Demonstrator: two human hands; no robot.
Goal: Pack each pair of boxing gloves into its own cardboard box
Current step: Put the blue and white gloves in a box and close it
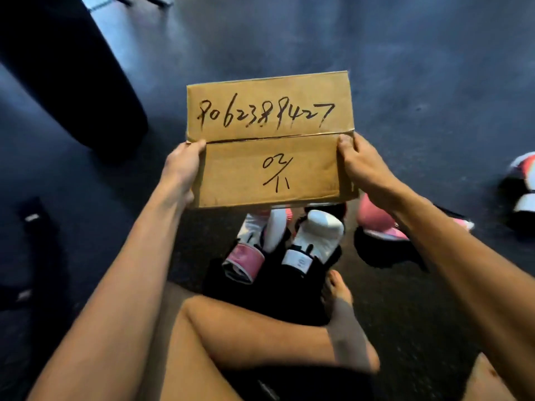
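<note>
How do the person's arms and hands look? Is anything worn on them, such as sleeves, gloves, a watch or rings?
Both are bare. The left hand and the right hand have no gloves, and no ring shows on the fingers in view. The left forearm and the right forearm show no sleeve, watch or band as far as the picture reaches.

Left hand (180, 166), right hand (363, 166), arms (130, 285) and legs (249, 337) are bare; the shorts (289, 384) are black.

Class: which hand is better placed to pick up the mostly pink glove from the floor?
Probably right: the right hand, gripping the cardboard box, is nearest the pink glove; the left hand holds the box's opposite edge.
</note>
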